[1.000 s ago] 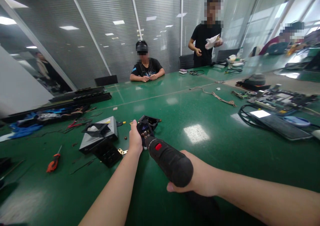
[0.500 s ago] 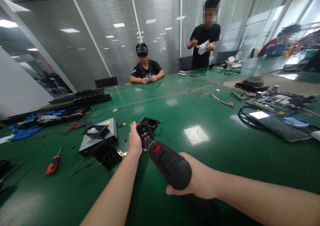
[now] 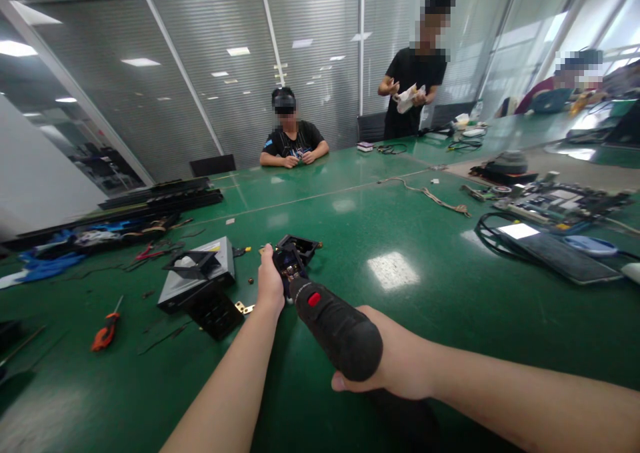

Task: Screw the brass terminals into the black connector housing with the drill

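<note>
My right hand (image 3: 395, 353) is wrapped round the grip of a black cordless drill (image 3: 345, 336) with a red switch on top. The drill's nose points away from me, down at a small black frame-like part (image 3: 289, 261) with brass-coloured bits. My left hand (image 3: 270, 281) grips that part from its left side, thumb up; its other fingers are hidden. Whether the bit touches the part cannot be seen. Just beyond it lies another black open frame (image 3: 303, 247). Left of my hand are a brass hinge plate (image 3: 245, 307) and a black panel (image 3: 213, 311).
A grey metal box (image 3: 197, 273) and an orange screwdriver (image 3: 106, 333) lie left on the green table (image 3: 320, 206). Circuit boards (image 3: 555, 199), a black tablet-like slab (image 3: 565, 253) and a rope (image 3: 435, 196) are on the right. One person sits opposite; another stands holding a white wrapper.
My hands, the drill and the black part are almost unmoved. The standing person across the table has shifted slightly right and brought their hands nearer the wrapper.
</note>
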Demonstrator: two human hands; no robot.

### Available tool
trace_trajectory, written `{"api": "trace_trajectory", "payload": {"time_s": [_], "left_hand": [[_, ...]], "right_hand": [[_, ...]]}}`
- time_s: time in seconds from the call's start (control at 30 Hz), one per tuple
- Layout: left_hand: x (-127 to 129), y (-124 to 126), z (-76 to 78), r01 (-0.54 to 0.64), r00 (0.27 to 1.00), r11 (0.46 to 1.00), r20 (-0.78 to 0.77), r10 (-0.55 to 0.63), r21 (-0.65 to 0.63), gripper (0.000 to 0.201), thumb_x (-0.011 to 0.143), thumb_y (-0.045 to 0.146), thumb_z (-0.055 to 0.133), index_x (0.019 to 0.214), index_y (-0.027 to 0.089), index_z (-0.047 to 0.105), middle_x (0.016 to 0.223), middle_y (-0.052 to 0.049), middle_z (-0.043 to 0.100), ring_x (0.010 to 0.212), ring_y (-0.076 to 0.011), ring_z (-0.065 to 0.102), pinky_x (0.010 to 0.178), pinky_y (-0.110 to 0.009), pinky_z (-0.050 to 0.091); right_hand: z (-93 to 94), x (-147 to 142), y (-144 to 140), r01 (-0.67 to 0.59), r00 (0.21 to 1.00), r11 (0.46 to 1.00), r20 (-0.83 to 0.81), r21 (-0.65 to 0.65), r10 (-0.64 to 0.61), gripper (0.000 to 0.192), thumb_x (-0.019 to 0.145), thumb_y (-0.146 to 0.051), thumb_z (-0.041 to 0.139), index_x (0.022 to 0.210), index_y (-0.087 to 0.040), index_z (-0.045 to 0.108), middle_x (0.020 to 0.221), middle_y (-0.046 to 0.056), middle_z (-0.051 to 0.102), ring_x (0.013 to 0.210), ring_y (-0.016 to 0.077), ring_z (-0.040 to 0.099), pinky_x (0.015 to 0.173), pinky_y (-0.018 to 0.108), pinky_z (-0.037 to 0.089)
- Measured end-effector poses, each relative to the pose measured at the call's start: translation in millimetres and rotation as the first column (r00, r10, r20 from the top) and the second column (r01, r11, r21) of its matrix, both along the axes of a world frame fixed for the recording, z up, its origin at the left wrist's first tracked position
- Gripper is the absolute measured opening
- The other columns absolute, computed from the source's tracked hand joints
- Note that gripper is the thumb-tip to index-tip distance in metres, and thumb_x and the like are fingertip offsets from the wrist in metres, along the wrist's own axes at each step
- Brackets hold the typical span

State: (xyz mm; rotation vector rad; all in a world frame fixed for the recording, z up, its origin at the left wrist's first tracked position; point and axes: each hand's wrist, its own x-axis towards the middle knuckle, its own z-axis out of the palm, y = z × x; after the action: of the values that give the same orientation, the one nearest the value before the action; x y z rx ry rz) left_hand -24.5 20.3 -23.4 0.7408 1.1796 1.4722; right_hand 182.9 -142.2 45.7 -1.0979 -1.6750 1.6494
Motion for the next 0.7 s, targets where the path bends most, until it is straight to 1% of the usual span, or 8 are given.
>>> {"api": "trace_trajectory", "payload": {"time_s": [0.1,0.3,0.4,0.5,0.57,0.63,0.7], "left_hand": [[0.6,-0.6,0.8,-0.001,1.0,1.0,0.009,0.001,0.005,0.061,0.091,0.069,0.055,0.103,0.012,0.074,0.088,-0.014,0.077,0.074,-0.0254,0.075,0.068,-0.036,0.061],[1.0,-0.5,0.5,-0.005,1.0,1.0,0.02,0.005,-0.003,0.061,0.089,0.07,0.056,0.102,0.013,0.073,0.088,-0.014,0.077,0.078,-0.0271,0.076,0.07,-0.037,0.061],[1.6,-1.3,1.3,-0.011,1.0,1.0,0.01,0.011,-0.004,0.06,0.089,0.069,0.057,0.104,0.013,0.074,0.091,-0.014,0.077,0.081,-0.0272,0.077,0.072,-0.037,0.061],[3.1,-2.4,2.3,-0.011,1.0,1.0,0.023,0.011,-0.001,0.06,0.09,0.068,0.057,0.105,0.013,0.074,0.091,-0.014,0.077,0.08,-0.0274,0.076,0.07,-0.037,0.06],[3.3,-2.5,1.9,-0.033,0.999,0.999,0.007,0.033,0.017,0.059,0.088,0.068,0.057,0.102,0.013,0.073,0.088,-0.013,0.076,0.077,-0.0275,0.076,0.069,-0.038,0.059],[1.9,-1.3,0.1,-0.077,0.996,0.996,-0.036,0.078,0.048,0.058,0.086,0.068,0.058,0.097,0.013,0.072,0.083,-0.012,0.075,0.076,-0.0277,0.075,0.067,-0.038,0.058],[-0.7,0.7,-2.6,-0.099,0.994,0.992,-0.043,0.103,0.084,0.058,0.085,0.069,0.058,0.095,0.013,0.071,0.08,-0.011,0.074,0.076,-0.0281,0.075,0.068,-0.037,0.057]], "right_hand": [[0.3,-0.3,0.1,-0.009,1.0,1.0,-0.008,-0.007,0.009,0.036,0.06,-0.02,0.093,0.076,-0.016,0.061,0.072,-0.002,0.065,0.066,0.0132,0.055,0.061,0.027,0.044],[2.5,-0.3,-0.3,-0.002,1.0,1.0,-0.024,-0.005,0.002,0.037,0.058,-0.019,0.093,0.073,-0.017,0.059,0.069,-0.005,0.061,0.063,0.0115,0.05,0.06,0.026,0.042],[3.2,-1.1,-1.1,-0.005,1.0,1.0,-0.024,-0.013,0.005,0.036,0.058,-0.018,0.091,0.073,-0.018,0.058,0.07,-0.004,0.062,0.064,0.0125,0.052,0.061,0.027,0.043],[4.9,-2.3,-1.5,-0.008,1.0,1.0,-0.028,-0.014,0.008,0.035,0.058,-0.017,0.09,0.072,-0.018,0.057,0.071,-0.002,0.065,0.065,0.0137,0.055,0.062,0.028,0.045],[6.4,-2.6,-1.7,-0.009,0.999,1.0,-0.034,-0.011,0.009,0.034,0.059,-0.016,0.089,0.072,-0.018,0.057,0.071,-0.002,0.065,0.065,0.0137,0.055,0.062,0.028,0.046],[7.2,-2.3,-2.3,-0.011,0.999,1.0,-0.043,-0.011,0.011,0.033,0.059,-0.014,0.087,0.073,-0.018,0.058,0.072,-0.002,0.065,0.065,0.0133,0.054,0.063,0.027,0.046],[6.4,-1.8,-3.4,-0.021,0.998,1.0,-0.052,-0.01,0.021,0.033,0.059,-0.012,0.087,0.077,-0.017,0.06,0.073,-0.002,0.066,0.066,0.0137,0.055,0.063,0.027,0.046]]}}
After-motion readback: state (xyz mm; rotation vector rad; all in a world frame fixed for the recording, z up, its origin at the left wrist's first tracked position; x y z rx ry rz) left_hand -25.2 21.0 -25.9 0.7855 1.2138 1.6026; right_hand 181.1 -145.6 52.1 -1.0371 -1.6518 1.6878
